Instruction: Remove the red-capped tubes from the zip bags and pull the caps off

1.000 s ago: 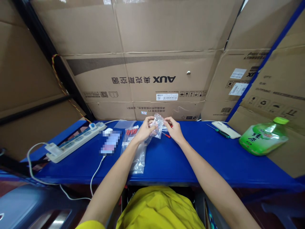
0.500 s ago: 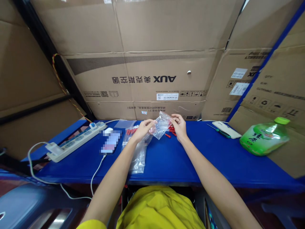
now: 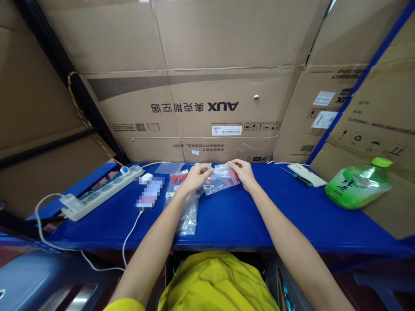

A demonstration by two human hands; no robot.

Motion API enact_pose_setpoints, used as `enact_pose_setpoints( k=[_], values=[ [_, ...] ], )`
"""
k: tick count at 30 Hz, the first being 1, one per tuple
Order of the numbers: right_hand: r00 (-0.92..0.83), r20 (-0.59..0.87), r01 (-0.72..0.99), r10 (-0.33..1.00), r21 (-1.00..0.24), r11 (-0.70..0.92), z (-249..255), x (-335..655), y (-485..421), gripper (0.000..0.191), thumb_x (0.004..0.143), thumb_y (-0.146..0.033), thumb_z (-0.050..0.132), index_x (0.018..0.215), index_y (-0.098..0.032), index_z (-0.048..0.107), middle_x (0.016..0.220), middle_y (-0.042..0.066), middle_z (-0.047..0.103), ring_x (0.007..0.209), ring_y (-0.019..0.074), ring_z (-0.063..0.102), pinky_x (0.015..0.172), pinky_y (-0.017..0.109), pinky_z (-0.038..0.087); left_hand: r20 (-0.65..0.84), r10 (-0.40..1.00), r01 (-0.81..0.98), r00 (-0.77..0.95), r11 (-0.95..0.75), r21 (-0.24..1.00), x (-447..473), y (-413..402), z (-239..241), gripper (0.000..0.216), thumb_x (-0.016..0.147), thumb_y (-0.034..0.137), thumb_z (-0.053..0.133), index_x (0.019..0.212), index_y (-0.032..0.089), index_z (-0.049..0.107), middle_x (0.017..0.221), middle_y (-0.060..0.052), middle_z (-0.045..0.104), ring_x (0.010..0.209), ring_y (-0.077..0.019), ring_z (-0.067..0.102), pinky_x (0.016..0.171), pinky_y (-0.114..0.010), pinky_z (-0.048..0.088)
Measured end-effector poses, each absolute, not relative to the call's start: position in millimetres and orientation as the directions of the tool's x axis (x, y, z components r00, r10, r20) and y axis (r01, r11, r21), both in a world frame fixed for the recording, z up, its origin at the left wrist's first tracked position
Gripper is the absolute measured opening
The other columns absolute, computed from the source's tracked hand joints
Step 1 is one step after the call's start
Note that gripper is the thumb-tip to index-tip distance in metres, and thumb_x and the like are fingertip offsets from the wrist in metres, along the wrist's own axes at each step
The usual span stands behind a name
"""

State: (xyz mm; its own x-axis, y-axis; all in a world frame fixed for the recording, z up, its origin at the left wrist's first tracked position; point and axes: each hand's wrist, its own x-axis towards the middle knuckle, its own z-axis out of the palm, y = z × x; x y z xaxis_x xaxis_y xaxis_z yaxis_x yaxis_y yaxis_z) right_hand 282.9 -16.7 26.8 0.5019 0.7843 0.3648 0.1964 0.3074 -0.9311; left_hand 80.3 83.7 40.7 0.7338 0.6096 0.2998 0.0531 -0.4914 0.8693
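A clear plastic bag (image 3: 220,181) is stretched between my two hands, just above the blue table. My left hand (image 3: 197,177) pinches its upper left side, and my right hand (image 3: 244,172) pinches its upper right corner. Small red pieces (image 3: 232,176) show through or behind the bag near my right fingers; whether they lie inside it I cannot tell. Under and left of my left hand lie more clear bags (image 3: 187,216), one with a row of red pieces (image 3: 179,177) in it.
On the left are a white power strip (image 3: 103,190) and a phone (image 3: 149,193) on a charging cable. At right lie a white case (image 3: 306,173), a green-handled screwdriver (image 3: 303,179) and a green bottle (image 3: 358,185). Cardboard (image 3: 194,43) walls the back of the blue table (image 3: 233,220).
The bag between my hands has come down and spread out wider, now covering the red pieces that lay loose on the table. My right hand has shifted slightly.
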Motion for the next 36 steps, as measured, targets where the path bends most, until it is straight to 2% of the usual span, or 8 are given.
enact_pose_setpoints(
  k=[5,7,11,14,19,27,36],
  values=[
    [0.533,0.383,0.198,0.754,-0.923,0.329,24.6,281.5,-15.2,0.036,0.075,-0.054,0.075,0.081,-0.019,0.073,0.073,0.003,0.069,0.067,0.0185,0.059,0.064,0.030,0.046,0.296,0.652,0.140,0.698,-0.530,0.837,80.3,86.5,40.6,0.031,0.091,0.046,0.062,0.090,0.017,0.073,0.078,-0.005,0.073,0.067,-0.0176,0.066,0.063,-0.028,0.052],
    [0.511,0.391,0.204,0.766,-0.920,0.334,24.6,279.2,-14.6,0.037,0.076,-0.056,0.075,0.081,-0.019,0.072,0.072,0.002,0.068,0.067,0.0182,0.058,0.064,0.030,0.045,0.348,0.641,0.209,0.684,-0.630,0.748,78.7,86.7,42.2,0.030,0.092,0.045,0.061,0.093,0.019,0.075,0.089,-0.007,0.076,0.075,-0.0197,0.069,0.071,-0.031,0.053],
    [0.452,0.431,0.266,0.781,-0.901,0.343,27.3,273.7,-16.1,0.038,0.079,-0.057,0.072,0.079,-0.019,0.068,0.072,0.002,0.065,0.066,0.0171,0.055,0.063,0.030,0.043,0.538,0.556,0.256,0.633,-0.807,0.533,75.5,80.8,50.0,0.028,0.096,0.044,0.058,0.100,0.023,0.077,0.113,-0.006,0.075,0.104,-0.0236,0.069,0.095,-0.037,0.051],
    [0.386,0.475,0.333,0.791,-0.871,0.361,30.7,267.2,-19.3,0.037,0.085,-0.056,0.067,0.080,-0.020,0.064,0.069,0.000,0.060,0.063,0.0157,0.052,0.062,0.029,0.042,0.620,0.496,0.237,0.607,-0.858,0.455,76.5,72.2,56.1,0.028,0.099,0.043,0.055,0.103,0.024,0.075,0.113,-0.005,0.074,0.110,-0.0233,0.067,0.102,-0.038,0.047],
    [0.297,0.497,0.363,0.815,-0.849,0.385,34.6,252.3,-23.2,0.037,0.087,-0.057,0.066,0.083,-0.021,0.065,0.074,0.001,0.064,0.067,0.0170,0.056,0.065,0.030,0.045,0.600,0.464,0.140,0.652,-0.851,0.506,81.2,63.3,59.2,0.028,0.098,0.044,0.057,0.100,0.022,0.074,0.099,-0.005,0.077,0.095,-0.0225,0.069,0.096,-0.036,0.047],
    [0.297,0.493,0.349,0.818,-0.853,0.387,29.5,249.8,-20.1,0.034,0.083,-0.055,0.072,0.086,-0.022,0.069,0.079,0.003,0.069,0.072,0.0193,0.060,0.070,0.032,0.049,0.573,0.556,0.106,0.602,-0.767,0.633,78.9,66.0,60.4,0.029,0.095,0.044,0.060,0.092,0.018,0.073,0.086,-0.004,0.076,0.081,-0.0199,0.068,0.079,-0.029,0.048],
    [0.273,0.509,0.382,0.816,-0.836,0.394,34.3,247.0,-24.9,0.031,0.085,-0.051,0.070,0.081,-0.020,0.066,0.076,0.002,0.066,0.068,0.0174,0.058,0.068,0.032,0.047,0.566,0.542,0.047,0.621,-0.747,0.663,81.0,59.9,62.8,0.028,0.094,0.042,0.062,0.089,0.016,0.072,0.089,-0.005,0.075,0.083,-0.0196,0.067,0.081,-0.029,0.048]
  ],
)
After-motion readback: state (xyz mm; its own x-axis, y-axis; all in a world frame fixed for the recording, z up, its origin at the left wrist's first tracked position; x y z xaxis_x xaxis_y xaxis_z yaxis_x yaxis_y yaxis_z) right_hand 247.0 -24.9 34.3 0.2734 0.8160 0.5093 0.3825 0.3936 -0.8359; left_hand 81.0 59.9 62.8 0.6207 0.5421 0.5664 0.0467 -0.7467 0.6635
